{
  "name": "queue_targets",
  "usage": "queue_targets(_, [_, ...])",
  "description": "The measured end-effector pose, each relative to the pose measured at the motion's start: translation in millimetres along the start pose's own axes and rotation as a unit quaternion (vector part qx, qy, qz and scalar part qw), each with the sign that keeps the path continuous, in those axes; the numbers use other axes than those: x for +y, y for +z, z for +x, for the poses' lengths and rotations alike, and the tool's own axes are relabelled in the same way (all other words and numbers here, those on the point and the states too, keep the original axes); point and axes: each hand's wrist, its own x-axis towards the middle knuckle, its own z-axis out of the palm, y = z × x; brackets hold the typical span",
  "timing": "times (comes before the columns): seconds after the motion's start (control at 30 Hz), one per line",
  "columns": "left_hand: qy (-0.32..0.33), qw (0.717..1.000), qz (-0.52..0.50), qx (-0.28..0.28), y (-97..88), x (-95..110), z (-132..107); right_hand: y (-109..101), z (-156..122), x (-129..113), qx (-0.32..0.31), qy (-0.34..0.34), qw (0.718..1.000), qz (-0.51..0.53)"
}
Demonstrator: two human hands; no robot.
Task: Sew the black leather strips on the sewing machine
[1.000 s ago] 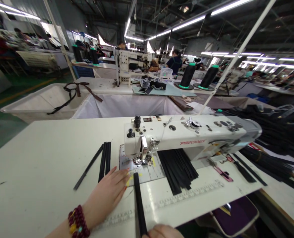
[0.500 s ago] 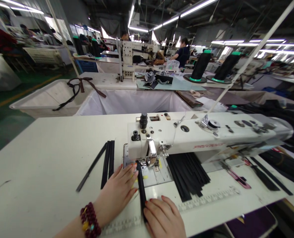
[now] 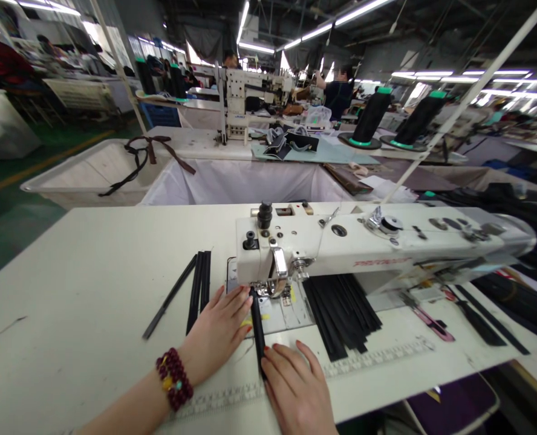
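Note:
A narrow black strip runs from under the presser foot of a white sewing machine down toward me. My left hand, wearing dark red beads at the wrist, lies flat with fingers stretched out. Its fingertips touch the strip's left side close to the foot. On the strip's near end rests my right hand, fingers bent over it; the thumb is hidden. Left of my left hand lie several loose black strips. A fanned pile of black strips sits under the machine arm.
A ruler marking crosses the white table near its front edge. Pink-handled snips lie at the right. Behind the table stand a white-lined bin and black thread cones. Other people work farther back.
The strip and my right hand have slid slightly forward toward the presser foot. My left hand keeps its place beside the foot. The view has shifted slightly.

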Motion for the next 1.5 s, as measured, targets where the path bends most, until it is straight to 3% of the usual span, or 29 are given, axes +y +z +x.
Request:
queue_targets(0.33, [-0.003,0.999,0.034,-0.03,-4.0,7.0,-0.3,-0.9,0.3,-3.1,-0.006,-0.019,1.0,-0.003])
queue_targets(0.6, [0.033,0.999,0.028,0.001,-5.6,16.2,-15.0,-1.9,-5.1,-3.6,0.011,-0.052,0.998,-0.025])
queue_targets(0.83, [0.008,1.0,0.014,-0.022,-2.7,7.1,-3.2,0.2,6.3,5.4,-0.036,-0.049,0.998,-0.019])
queue_targets(1.07, [0.0,1.0,0.0,0.001,1.8,-3.1,3.9,5.8,18.0,13.6,-0.081,-0.038,0.996,-0.031])
queue_targets(1.33, [0.01,1.0,0.0,-0.014,-1.3,-7.8,10.1,15.0,31.5,24.5,-0.157,-0.031,0.987,-0.035])
queue_targets(1.5, [0.018,1.0,-0.003,-0.016,0.7,-9.4,11.6,25.1,42.1,32.4,-0.164,-0.044,0.983,-0.072])
